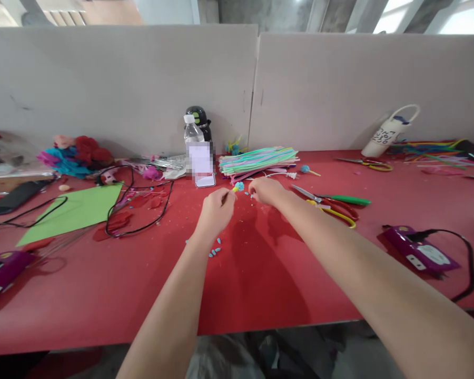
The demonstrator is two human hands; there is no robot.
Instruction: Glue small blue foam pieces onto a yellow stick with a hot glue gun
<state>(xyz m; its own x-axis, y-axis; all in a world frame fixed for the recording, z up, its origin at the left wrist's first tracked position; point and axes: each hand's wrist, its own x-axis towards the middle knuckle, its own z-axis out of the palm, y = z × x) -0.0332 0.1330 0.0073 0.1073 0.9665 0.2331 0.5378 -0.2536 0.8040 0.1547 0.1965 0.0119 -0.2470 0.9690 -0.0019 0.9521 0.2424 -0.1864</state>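
My left hand is closed in a pinch on a small craft flower, with a light blue head and a yellow part below it. My right hand is just right of the flower, fingers bent together and pointing down at the tabletop. Whatever its fingertips hold, if anything, is too small to make out. Beside those fingertips lie a few small blue pieces. Several more blue petal-like pieces are scattered near my left forearm. All of this is on the red table.
Behind my hands lies a bundle of pastel pipe cleaners. A phone leans before a clear bottle. Scissors lie beside my right forearm. Purple power strips with cables sit at both sides; green paper is left.
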